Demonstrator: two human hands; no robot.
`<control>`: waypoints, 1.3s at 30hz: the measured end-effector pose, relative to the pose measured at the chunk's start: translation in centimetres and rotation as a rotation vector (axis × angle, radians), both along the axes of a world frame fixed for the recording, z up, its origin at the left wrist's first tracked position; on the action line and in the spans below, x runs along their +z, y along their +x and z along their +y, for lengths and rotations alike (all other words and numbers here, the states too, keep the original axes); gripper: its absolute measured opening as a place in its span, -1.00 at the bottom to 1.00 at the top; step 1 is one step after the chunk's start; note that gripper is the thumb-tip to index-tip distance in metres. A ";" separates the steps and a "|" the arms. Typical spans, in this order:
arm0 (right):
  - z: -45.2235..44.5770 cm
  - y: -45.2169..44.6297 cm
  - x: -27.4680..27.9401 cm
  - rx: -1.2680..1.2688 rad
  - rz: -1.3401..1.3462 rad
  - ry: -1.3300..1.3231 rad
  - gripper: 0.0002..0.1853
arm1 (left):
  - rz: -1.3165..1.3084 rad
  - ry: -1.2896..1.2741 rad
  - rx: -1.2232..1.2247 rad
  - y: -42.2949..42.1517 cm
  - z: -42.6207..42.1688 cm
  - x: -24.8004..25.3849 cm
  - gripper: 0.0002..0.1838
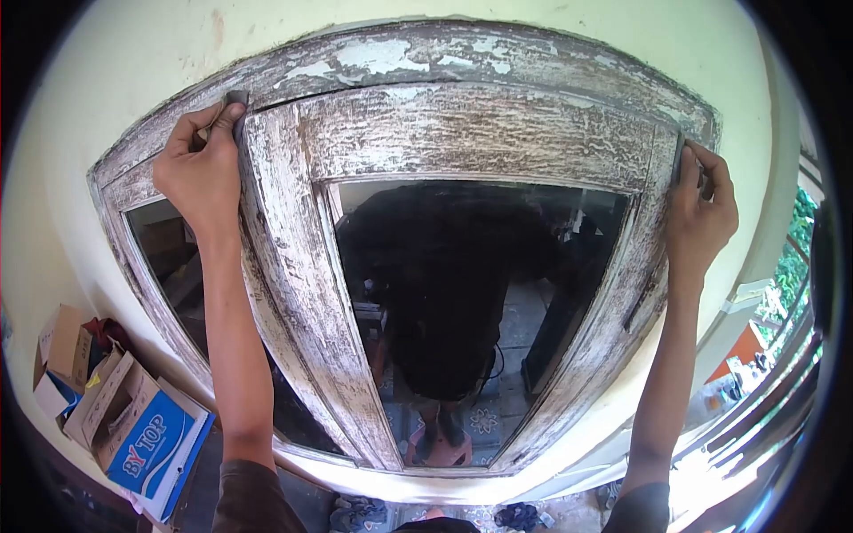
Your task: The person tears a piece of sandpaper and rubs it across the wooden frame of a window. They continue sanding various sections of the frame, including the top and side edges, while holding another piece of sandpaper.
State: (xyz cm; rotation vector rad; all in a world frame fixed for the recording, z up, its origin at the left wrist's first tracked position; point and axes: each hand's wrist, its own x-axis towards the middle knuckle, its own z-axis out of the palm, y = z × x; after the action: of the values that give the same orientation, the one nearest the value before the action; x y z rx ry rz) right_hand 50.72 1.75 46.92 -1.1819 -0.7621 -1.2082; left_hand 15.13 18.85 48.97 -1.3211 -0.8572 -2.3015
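Note:
A wooden window frame (462, 53) with flaking white paint is set in the wall, and within it sits a worn window sash (480, 133) around dark glass. At the sash's upper left corner, my left hand (200, 164) is closed, pinching a small dark grey piece (237, 97) that resembles folded sandpaper. My right hand (702, 209) is raised to the sash's upper right edge, its fingers curled around a thin dark piece (682, 158) against the wood. What exactly that piece is stays unclear. A narrow dark gap runs along the sash top, near my left hand.
Lower left, a blue and white cardboard box (151, 449) stands with other opened boxes (71, 351). Reflected in the glass are a dark figure and feet on a pink stool (458, 449). Dark cloths (358, 513) lie on the floor. Slats and greenery (800, 231) show at right.

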 end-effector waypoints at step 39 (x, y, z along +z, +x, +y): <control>0.1 -0.4 -6.4 -0.049 -0.058 -0.074 -0.95 | 0.056 -0.050 -0.074 -0.8 -0.1 -5.9 -0.92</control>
State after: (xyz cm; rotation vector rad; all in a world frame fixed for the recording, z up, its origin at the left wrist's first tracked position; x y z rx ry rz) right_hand 50.32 1.80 40.51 -1.2367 -0.8307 -1.2685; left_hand 14.33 18.79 43.12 -1.4541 -0.8674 -2.3009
